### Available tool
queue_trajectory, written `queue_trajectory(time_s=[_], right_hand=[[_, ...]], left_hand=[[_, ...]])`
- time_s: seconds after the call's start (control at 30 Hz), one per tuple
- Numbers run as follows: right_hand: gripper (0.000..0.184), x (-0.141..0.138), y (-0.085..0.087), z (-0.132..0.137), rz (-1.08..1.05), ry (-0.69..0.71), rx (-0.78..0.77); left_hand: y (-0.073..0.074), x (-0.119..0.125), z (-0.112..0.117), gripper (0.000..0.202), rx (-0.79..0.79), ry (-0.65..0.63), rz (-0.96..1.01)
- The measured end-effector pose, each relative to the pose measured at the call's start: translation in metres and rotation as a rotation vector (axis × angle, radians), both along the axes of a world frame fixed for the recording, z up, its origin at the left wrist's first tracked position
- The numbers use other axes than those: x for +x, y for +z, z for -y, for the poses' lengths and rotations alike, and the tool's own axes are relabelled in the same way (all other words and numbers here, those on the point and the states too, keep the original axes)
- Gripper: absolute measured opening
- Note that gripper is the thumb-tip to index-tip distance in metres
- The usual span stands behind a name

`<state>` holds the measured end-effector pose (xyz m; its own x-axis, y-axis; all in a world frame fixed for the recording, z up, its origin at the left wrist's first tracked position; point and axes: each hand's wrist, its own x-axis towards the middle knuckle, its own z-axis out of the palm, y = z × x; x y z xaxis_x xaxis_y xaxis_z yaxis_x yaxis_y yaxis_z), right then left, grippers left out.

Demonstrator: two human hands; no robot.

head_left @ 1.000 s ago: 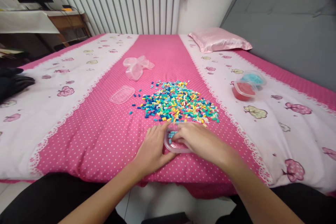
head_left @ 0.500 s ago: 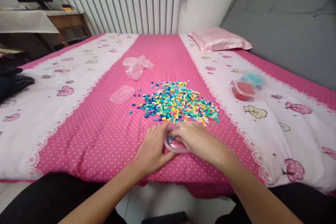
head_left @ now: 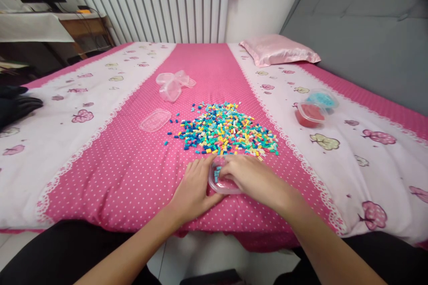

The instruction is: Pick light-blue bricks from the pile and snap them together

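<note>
A small clear plastic tub (head_left: 213, 182) sits on the pink dotted bedspread (head_left: 133, 164) just in front of me, with a few blue beads in it. My left hand (head_left: 194, 189) lies flat against the tub's left side, fingers stretched out and thumb along its near rim. My right hand (head_left: 254, 178) covers the tub from the right, its fingertips bent down into it; what they pinch is hidden. Just beyond the tub lies a wide pile of mixed coloured beads (head_left: 227, 129).
A clear lid (head_left: 155, 120) lies left of the pile, and several empty clear tubs (head_left: 174, 83) further back. A tub of red beads (head_left: 309, 114) and one of blue beads (head_left: 323, 99) sit at the right. Pink pillow (head_left: 277, 49), grey headboard (head_left: 361, 31), black cloth (head_left: 15, 104) at left.
My right hand's fingertips have shifted slightly over the tub; the left hand and everything else stay put.
</note>
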<state>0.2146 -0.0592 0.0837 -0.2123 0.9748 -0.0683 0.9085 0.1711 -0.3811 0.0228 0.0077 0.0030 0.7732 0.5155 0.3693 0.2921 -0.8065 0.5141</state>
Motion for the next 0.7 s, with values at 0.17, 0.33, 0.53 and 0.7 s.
queue_trajectory(time_s=[0.17,0.33,0.53,0.7], right_hand=[[0.016,-0.003,0.001,-0.001,0.0,0.008,-0.011],[0.016,0.0,-0.003,-0.001,-0.011,0.027,0.009],[0.023,0.001,-0.011,-0.005,-0.045,0.029,0.045],[0.018,-0.001,-0.016,-0.007,-0.06,0.046,0.051]], left_hand=[[-0.001,0.0,0.0,0.083,0.004,-0.001,0.004],[0.0,0.0,0.0,0.083,0.007,0.001,0.005],[0.0,0.0,0.0,0.081,0.011,-0.001,0.006],[0.0,0.0,0.0,0.083,0.008,0.0,0.003]])
